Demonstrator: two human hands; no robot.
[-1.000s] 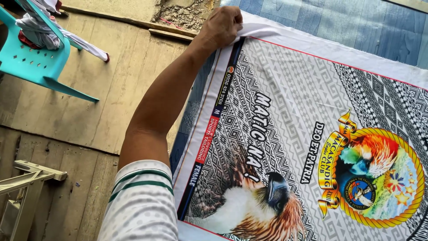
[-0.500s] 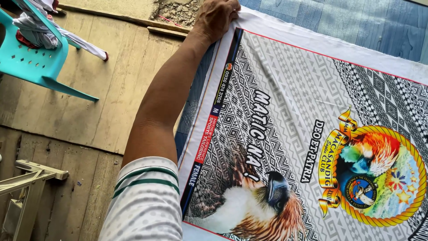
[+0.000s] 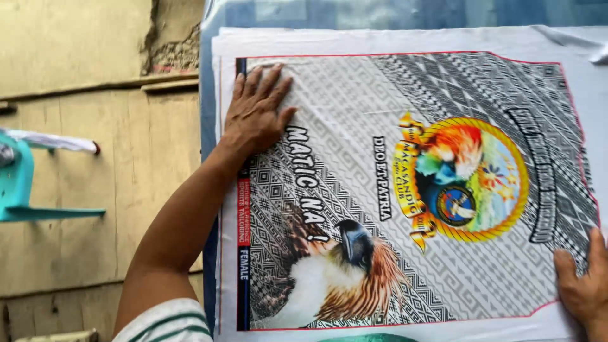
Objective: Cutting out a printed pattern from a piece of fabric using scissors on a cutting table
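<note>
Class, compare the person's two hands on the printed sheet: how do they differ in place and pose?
The left hand lies flat, fingers spread, near the printed sheet's far left corner and fully in view. The right hand rests at the near right edge, partly cut off by the frame. Both press on the sheet.

Views: one only, a head-worn camera; no second view shares the scene.
Position: above the work, at the person's own head height.
Direction: steeply downward, over the left forearm onto the printed sheet.
Nearness: close; the sheet fills most of the frame and runs off its right and bottom edges.
Left margin: wooden boards and part of a turquoise chair.
Frame edges: left hand fully in view; right hand cut by the bottom right corner.
</note>
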